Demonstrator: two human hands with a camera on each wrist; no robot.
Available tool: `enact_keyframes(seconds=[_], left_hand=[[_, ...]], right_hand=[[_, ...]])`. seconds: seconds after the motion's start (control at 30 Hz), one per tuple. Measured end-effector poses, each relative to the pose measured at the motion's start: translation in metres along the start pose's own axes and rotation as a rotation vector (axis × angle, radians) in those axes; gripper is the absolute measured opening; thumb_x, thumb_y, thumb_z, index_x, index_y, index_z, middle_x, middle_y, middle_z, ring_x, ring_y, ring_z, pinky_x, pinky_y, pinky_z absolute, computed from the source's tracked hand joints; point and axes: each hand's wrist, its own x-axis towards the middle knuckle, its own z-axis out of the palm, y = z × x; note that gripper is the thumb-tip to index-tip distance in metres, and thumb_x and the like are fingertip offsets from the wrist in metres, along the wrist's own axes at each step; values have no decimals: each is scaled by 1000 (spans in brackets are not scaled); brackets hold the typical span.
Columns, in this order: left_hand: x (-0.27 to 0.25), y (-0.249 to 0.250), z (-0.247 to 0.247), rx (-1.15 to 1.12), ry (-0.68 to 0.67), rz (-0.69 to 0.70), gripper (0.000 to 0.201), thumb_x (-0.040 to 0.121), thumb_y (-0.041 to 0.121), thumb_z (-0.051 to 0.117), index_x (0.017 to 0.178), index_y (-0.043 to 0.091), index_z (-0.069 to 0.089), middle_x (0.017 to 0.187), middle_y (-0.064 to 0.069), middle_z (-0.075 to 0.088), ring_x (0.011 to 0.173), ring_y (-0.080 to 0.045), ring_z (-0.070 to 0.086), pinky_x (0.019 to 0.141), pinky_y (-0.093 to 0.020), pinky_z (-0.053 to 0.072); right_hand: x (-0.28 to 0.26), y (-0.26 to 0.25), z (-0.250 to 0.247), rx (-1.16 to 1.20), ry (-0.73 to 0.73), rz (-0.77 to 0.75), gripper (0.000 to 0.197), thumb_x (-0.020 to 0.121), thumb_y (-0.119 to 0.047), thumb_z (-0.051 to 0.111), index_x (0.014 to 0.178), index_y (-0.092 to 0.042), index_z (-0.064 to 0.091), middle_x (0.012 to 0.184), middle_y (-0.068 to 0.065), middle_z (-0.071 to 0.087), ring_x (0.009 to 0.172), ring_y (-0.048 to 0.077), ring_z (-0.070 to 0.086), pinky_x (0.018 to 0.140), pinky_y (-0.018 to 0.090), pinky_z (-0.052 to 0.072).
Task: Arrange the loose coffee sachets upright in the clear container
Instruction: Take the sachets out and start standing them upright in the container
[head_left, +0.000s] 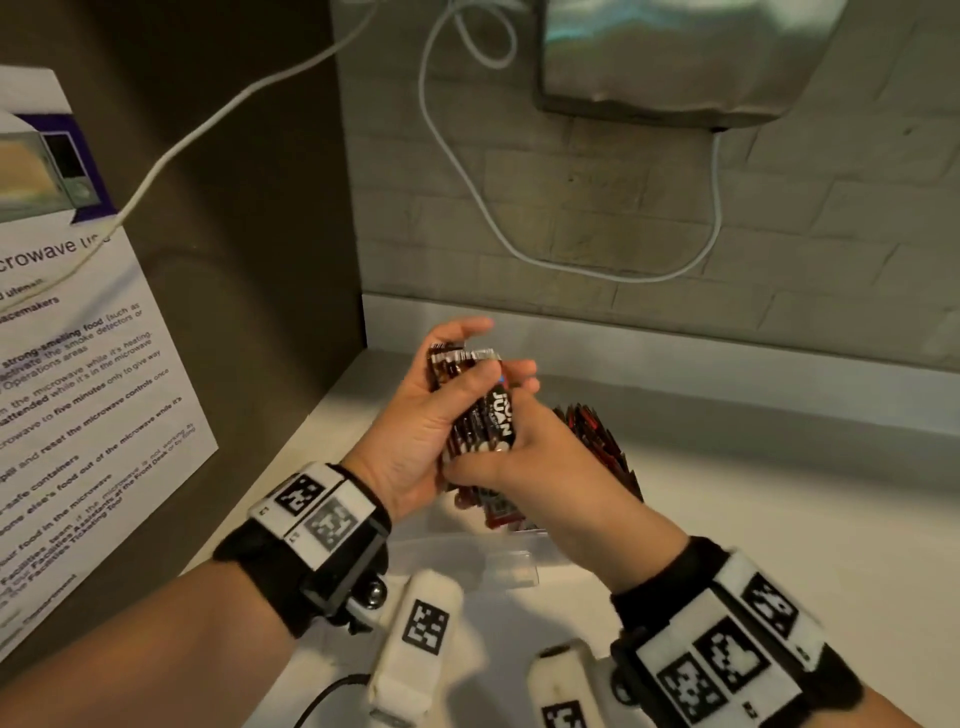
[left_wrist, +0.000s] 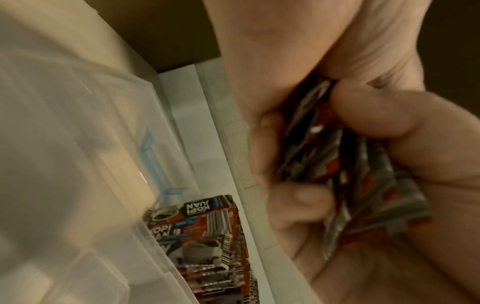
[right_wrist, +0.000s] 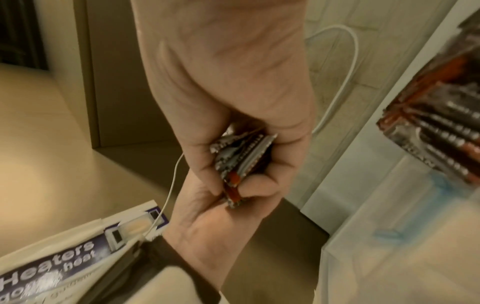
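Head view, centre of frame: both hands grip one bundle of coffee sachets (head_left: 480, 415) above the clear container (head_left: 511, 569). Left hand (head_left: 415, 415), palm up, cups the bundle from the frame's left; thumb lies across the printed faces, fingertips stretch out past the top edge. Right hand (head_left: 524, 447) wraps the bundle's lower half from the frame's right, fingers curled round it. Both hands grasping, neither slack.

Sachets: thin flat foil packs, glossy, red-brown w/ black panels and white lettering, crimped silver end seals. Right wrist view, centre: bundle's serrated ends (right_wrist: 240, 156) fan out between the two palms. Left wrist view, right half: blurred packs (left_wrist: 345, 170) squeezed between fingers and palm.

Container: translucent colourless plastic, smooth walls, pale blue latch (left_wrist: 153, 164) on one side; stands on a white matt counter (head_left: 779, 519) below the hands. Row of same sachets (head_left: 597, 441) already inside, packed on edge, right of centre; lower centre of left wrist view shows their printed faces (left_wrist: 207, 228).

Upper left: laminated microwave notice (head_left: 78, 364) on brown panel; white cable (head_left: 467, 171) loops over grey brick-pattern wall.
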Motion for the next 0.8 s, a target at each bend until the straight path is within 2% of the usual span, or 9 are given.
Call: enact_keyframes(seconds=[0.03,0.1,0.2,0.3,0.4,0.53,0.67,0.73,0.8], left_hand=[[-2,0,-1,8,59,28,27,73,15,68,99,22,63,95,-17,71,97,-31,68,75,-37,59],[-7,0,-8,37,173,75,19,71,14,67,89,15,61,88,-15,72,89,-26,70,71,-34,60],[-11,-1,-20,50,269,98,21,69,17,69,89,14,61,87,-15,71,83,-23,72,69,-34,60],[-17,-1,-28,15,286,63,26,70,16,69,95,14,61,94,-17,71,89,-26,71,72,-36,60],[-21,0,-35,28,247,-19,33,72,13,68,104,20,61,101,-17,71,100,-27,69,79,-38,59],[-15,1,-40,7,323,-3,25,85,6,63,104,21,60,97,-15,71,98,-26,69,74,-35,59],[-15,-2,-45,39,350,-46,40,89,10,62,121,32,53,109,-11,70,97,-23,69,71,-36,59],[-17,-4,-48,64,329,-179,43,89,22,64,125,38,49,113,-6,69,97,-25,68,67,-41,57],[-18,-1,-48,53,307,-312,35,90,32,60,124,33,50,111,-6,68,91,-28,67,64,-47,55]], right_hand=[[2,3,4,-14,20,-3,45,73,5,70,111,-15,55,90,13,68,72,17,66,60,28,53],[4,8,15,-58,47,-4,43,69,0,75,107,-15,59,93,12,71,80,23,69,70,38,57],[7,13,26,-118,51,27,42,66,-5,81,101,-20,63,90,8,72,80,23,69,76,44,58],[13,14,30,-155,27,60,38,66,-3,79,98,-15,63,89,14,70,79,30,68,75,49,58],[20,16,32,-135,18,83,44,68,1,75,107,-11,58,87,14,69,71,24,67,68,40,59],[21,16,37,-45,-70,99,52,73,2,73,115,-20,51,89,2,67,73,11,65,65,24,53],[29,20,38,-49,-40,131,54,75,4,70,118,-18,46,96,2,64,88,15,64,74,29,52],[34,19,37,-61,3,127,50,77,3,67,117,-14,42,97,5,62,88,18,63,71,32,55],[38,18,41,-119,12,100,45,80,0,65,115,-13,39,103,10,60,92,20,63,75,38,55]])
